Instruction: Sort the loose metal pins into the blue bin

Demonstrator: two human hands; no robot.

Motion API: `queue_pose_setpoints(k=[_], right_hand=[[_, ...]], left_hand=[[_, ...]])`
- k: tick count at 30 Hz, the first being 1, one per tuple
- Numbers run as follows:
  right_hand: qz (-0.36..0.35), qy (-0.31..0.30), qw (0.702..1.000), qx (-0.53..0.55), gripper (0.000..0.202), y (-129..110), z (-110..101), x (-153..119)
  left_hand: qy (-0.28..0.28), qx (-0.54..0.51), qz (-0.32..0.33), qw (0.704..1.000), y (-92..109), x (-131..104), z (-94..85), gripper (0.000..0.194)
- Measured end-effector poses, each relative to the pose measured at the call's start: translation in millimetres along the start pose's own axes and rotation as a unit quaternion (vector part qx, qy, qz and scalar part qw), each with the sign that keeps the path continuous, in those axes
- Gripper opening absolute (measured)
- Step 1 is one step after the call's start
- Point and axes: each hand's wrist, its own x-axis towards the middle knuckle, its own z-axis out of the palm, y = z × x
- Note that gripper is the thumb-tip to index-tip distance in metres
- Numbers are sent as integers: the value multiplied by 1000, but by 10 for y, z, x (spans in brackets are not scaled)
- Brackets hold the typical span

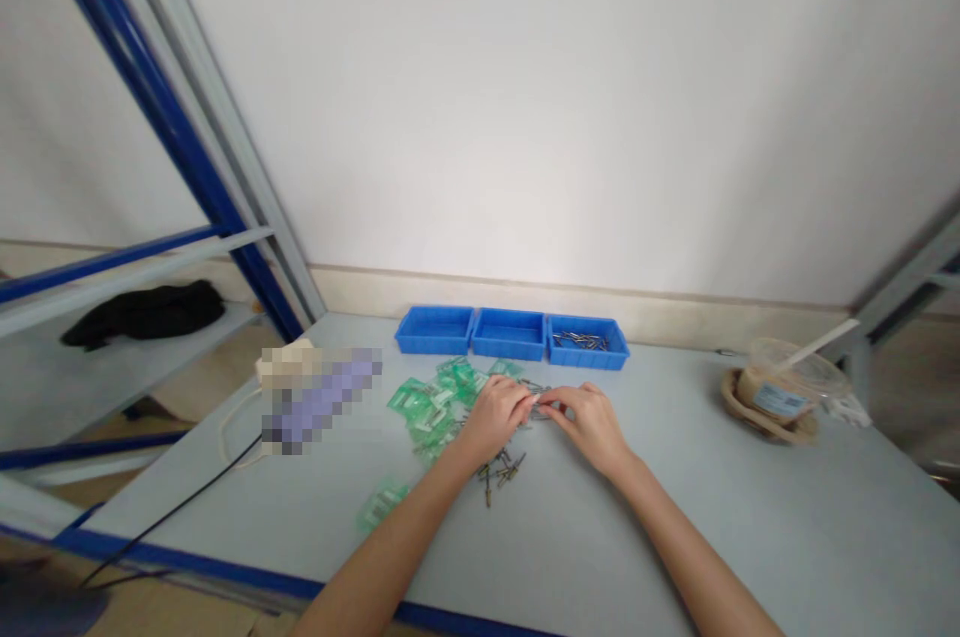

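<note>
My left hand [495, 414] and my right hand [589, 420] meet near the middle of the grey table, fingertips pinched close together. Whatever lies between the fingertips is too small to make out. Under and around my left hand are loose metal pieces [504, 473], thin and pin-like. Several green plastic bags [427, 417] are heaped just left of that hand, and another green bag [382, 504] lies nearer the front edge. Behind the hands stand three blue trays in a row; the right tray [587, 358] holds metal pieces, while the left tray [435, 345] and middle tray [508, 349] show none.
On the right of the table [750, 547] sit a labelled tub [776, 399] in a brown holder and a clear plastic lid. A blurred purple object [322, 404] and a cable lie at the left. Blue and grey frame posts flank the table before a pale wall.
</note>
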Motion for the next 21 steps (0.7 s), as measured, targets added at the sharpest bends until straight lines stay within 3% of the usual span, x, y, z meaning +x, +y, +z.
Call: queue_pose_setpoints(k=[3, 5, 8, 11, 14, 17, 19, 21], right_hand=[[2, 10, 1000, -23, 26, 60, -24, 73], [22, 26, 998, -60, 25, 163, -100, 189], [62, 44, 989, -130, 25, 395, -288, 428], [73, 52, 984, -151, 25, 625, -448, 622], [86, 61, 980, -168, 23, 707, -478, 638], [81, 80, 979, -170, 27, 544, -380, 451], [21, 20, 995, -96, 24, 314, -274, 262], [-46, -95, 994, 11, 19, 54, -156, 82]], left_hand=[[-6, 0, 3, 1000, -44, 81, -132, 43], [-2, 7, 3, 1000, -102, 151, -319, 40], [27, 21, -18, 999, -212, 206, -727, 44], [69, 33, -69, 995, -340, 87, -1188, 46], [105, 78, -128, 983, -516, -300, -1573, 45], [129, 143, -185, 964, -742, -909, -1797, 40], [131, 188, -217, 949, -887, -1334, -1850, 42], [108, 240, -246, 933, -993, -1685, -1844, 44]])
